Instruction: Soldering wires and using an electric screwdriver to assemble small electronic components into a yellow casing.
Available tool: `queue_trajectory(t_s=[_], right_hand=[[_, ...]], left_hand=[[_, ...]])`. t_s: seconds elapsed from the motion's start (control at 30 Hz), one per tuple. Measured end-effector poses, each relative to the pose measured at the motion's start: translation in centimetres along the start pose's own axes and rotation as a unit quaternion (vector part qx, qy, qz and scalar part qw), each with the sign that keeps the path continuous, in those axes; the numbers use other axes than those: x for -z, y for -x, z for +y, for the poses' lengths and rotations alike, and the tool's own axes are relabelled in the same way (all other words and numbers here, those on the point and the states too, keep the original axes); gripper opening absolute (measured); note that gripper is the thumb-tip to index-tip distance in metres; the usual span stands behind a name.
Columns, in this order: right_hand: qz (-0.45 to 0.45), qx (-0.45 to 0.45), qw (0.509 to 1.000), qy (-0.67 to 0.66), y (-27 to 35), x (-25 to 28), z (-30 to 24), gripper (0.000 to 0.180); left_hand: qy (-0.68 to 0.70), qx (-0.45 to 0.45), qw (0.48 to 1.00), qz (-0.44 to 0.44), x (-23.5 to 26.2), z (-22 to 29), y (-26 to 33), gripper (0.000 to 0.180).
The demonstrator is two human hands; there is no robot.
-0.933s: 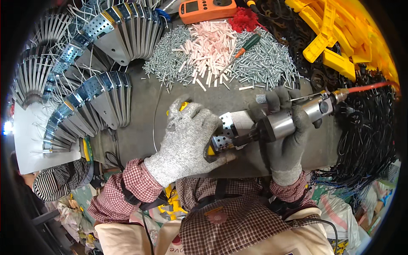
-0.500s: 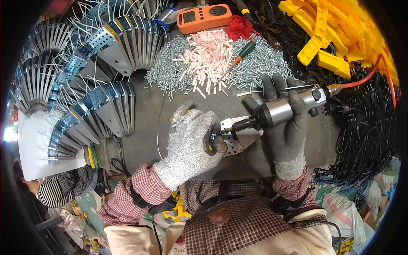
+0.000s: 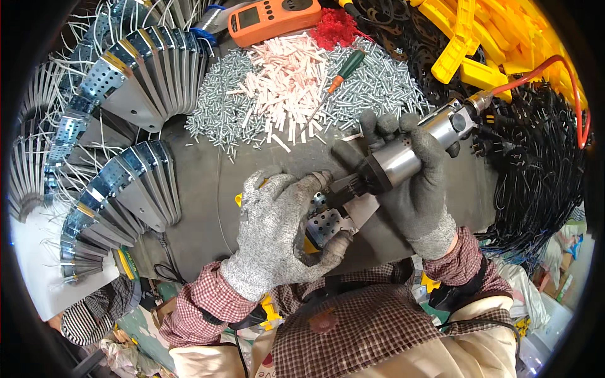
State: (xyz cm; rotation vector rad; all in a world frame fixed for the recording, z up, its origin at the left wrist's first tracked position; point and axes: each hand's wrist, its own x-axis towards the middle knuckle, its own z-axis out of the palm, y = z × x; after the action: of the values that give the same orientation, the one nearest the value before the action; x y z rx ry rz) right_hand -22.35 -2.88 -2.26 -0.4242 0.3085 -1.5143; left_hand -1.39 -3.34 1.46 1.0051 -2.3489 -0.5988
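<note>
My right hand, in a grey glove, grips a silver air screwdriver with a black nose. The tool slants down to the left, its tip at the workpiece; exact contact cannot be made out. In my left hand, gloved in speckled grey, is a perforated metal bracket with a flat grey blade. Thumb and fingers close round the bracket from the left. Yellow plastic shows beneath it, mostly hidden by the glove.
Screws and pale pink sleeves lie heaped behind my hands, a green-handled screwdriver on top. An orange meter stands behind. Fanned metal assemblies fill the left, yellow plastic parts and black cables the right. A red hose feeds the tool.
The view has shifted, moving the bench contents left. Both hands stay closed on their things. The air screwdriver slants more steeply, and the bracket has turned in my left hand.
</note>
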Motion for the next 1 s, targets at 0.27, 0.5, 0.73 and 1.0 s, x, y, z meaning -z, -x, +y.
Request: queue_trajectory(t_s=[0.27, 0.5, 0.73, 1.0], right_hand=[[0.131, 0.024, 0.990, 0.054, 0.4, -3.5, 0.3, 0.052], [-0.049, 0.152, 0.987, -0.030, 0.5, -2.4, -2.9, 0.054], [0.027, 0.058, 0.998, -0.026, 3.2, 0.7, -2.2, 0.042], [0.086, 0.015, 0.996, -0.023, 4.6, 0.9, -0.7, 0.039]], left_hand=[[-0.071, -0.016, 0.992, -0.101, 1.1, 0.4, 0.9, 0.085], [-0.002, 0.325, 0.942, -0.078, 3.8, 2.9, 11.3, 0.070], [0.044, 0.248, 0.946, -0.203, 5.8, -1.2, 10.3, 0.057], [-0.143, 0.203, 0.941, -0.230, 4.0, -1.2, 11.7, 0.057]])
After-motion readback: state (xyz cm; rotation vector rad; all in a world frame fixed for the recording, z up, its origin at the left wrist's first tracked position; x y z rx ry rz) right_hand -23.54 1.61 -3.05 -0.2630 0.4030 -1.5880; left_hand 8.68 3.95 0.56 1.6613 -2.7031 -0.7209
